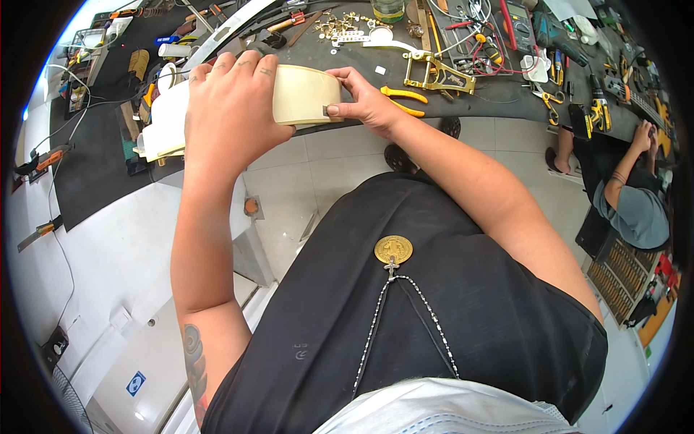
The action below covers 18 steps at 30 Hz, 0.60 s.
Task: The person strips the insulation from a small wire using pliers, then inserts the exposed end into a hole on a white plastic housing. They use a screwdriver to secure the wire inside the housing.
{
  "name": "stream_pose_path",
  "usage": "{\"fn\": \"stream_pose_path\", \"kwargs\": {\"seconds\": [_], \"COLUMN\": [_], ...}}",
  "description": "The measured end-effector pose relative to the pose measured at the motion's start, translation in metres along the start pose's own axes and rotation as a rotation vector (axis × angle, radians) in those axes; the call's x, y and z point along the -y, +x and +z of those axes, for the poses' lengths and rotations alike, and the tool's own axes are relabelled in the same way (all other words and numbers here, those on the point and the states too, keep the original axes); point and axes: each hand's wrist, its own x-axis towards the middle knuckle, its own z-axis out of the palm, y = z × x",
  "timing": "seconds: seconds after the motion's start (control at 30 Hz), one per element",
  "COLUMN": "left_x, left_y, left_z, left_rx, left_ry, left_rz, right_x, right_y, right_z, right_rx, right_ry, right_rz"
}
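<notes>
- L hand [230, 108] wrapped over cream-coloured body piece [300, 94], upper centre of frame, at edge of dark workbench [463, 108].
- R hand [361, 100] pinches its right end, fingers narrow.
- Step, as judged: steadying/fitting piece.
- Next calls for firm L grip, fine R fingertip work.
- Yellow pliers [405, 98] just right of R hand.

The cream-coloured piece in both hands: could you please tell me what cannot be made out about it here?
- Cream-coloured piece, head view: its middle is covered by the left hand.
- Its right end: the right hand covers what the fingertips pinch.
- Its underside faces away from the camera.
- Small brass parts on the workbench: too small to identify.
</notes>
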Motion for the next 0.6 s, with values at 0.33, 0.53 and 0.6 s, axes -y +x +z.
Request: {"fn": "stream_pose_path", "kwargs": {"seconds": [0.33,0.53,0.6], "left_x": [0.0018,0.0003,-0.0004], "left_y": [-0.0007,0.0000,-0.0009], "left_z": [0.0021,-0.0016,-0.0013], "left_rx": [-0.078,-0.005,0.005], "left_ry": [-0.025,-0.009,-0.009], "left_rz": [0.034,-0.005,-0.004], "right_x": [0.0004,0.0043,0.0037], "right_y": [0.0010,0.0013,0.0000], "right_z": [-0.0006,-0.0003,-0.0018], "right_rx": [-0.008,0.017,0.028], "right_ry": [-0.040,-0.011,-0.005], "right_rz": [-0.010,0.008,0.009]}}
